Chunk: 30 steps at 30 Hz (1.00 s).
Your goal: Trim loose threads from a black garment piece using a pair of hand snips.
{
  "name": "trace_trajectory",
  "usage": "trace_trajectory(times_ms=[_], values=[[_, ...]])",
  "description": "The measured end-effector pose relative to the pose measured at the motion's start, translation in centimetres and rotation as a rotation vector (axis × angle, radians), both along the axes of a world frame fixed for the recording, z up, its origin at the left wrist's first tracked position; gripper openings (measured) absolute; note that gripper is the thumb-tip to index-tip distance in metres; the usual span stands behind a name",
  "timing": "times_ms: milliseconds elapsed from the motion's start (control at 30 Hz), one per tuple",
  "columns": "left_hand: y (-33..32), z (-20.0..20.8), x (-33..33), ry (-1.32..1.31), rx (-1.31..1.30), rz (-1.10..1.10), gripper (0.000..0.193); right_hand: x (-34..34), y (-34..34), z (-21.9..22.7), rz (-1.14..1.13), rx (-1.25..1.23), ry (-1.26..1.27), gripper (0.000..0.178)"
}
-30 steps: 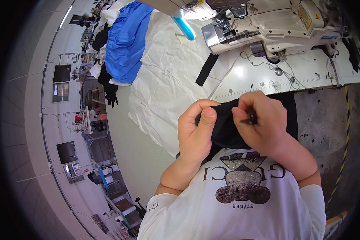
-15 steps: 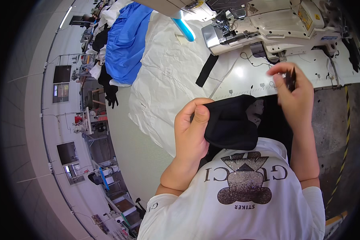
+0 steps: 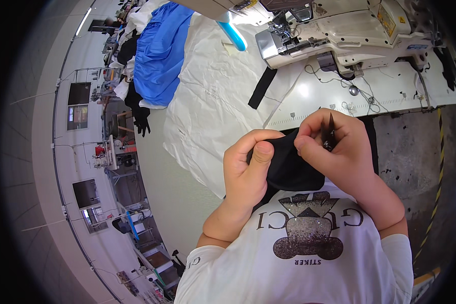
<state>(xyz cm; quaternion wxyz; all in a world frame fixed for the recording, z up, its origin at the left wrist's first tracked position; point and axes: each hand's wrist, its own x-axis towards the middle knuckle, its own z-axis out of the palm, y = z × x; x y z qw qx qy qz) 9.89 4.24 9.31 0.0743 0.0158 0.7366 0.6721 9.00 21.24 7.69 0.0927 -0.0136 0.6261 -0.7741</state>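
Observation:
A piece of black fabric (image 3: 292,169) hangs between my two hands in front of my chest. My left hand (image 3: 247,169) is closed on its left edge, thumb on top. My right hand (image 3: 347,149) pinches the fabric's upper right part between thumb and forefinger. Tucked in the same right hand is a small dark pair of thread snips (image 3: 328,134), its pointed blades sticking up past the fingers. The fingertips of my left hand are partly hidden behind the cloth.
Beyond my hands stands a white sewing machine (image 3: 334,43) on a white table with a ruler strip (image 3: 309,120). Loose dark threads (image 3: 372,101) lie by its edge. To the left are a black strip (image 3: 262,88), crumpled white sheeting (image 3: 202,101) and blue cloth (image 3: 159,55).
My right hand has come down and left from beside the machine, snips still in it, and now pinches the fabric. My left hand has shifted slightly right, still gripping the fabric.

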Motion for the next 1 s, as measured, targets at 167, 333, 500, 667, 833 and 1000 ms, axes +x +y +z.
trace_trajectory(times_ms=[167,333,500,667,833,1000], values=[[0.3,-0.2,0.0,0.116,-0.122,-0.023,0.033,-0.2,-1.1,-1.5,-0.142,0.177,0.314,0.015],[-0.3,-0.6,-0.1,0.126,-0.089,0.108,0.033,-2.7,1.3,-5.0,-0.643,0.568,0.528,0.013],[0.0,-0.5,-0.3,-0.001,0.057,0.112,0.033,-0.7,0.8,-2.4,-0.236,0.092,0.139,0.009],[-0.1,-0.4,0.0,0.002,0.019,0.081,0.033,0.1,-0.1,-0.4,0.022,-0.05,0.014,0.01],[0.1,-0.2,0.3,0.132,-0.13,0.037,0.031,-0.1,-0.8,-0.5,-0.036,0.018,0.036,0.01],[0.0,-0.2,0.1,0.202,-0.233,-0.003,0.03,0.1,-1.2,-1.1,-0.228,0.3,0.531,0.016]])
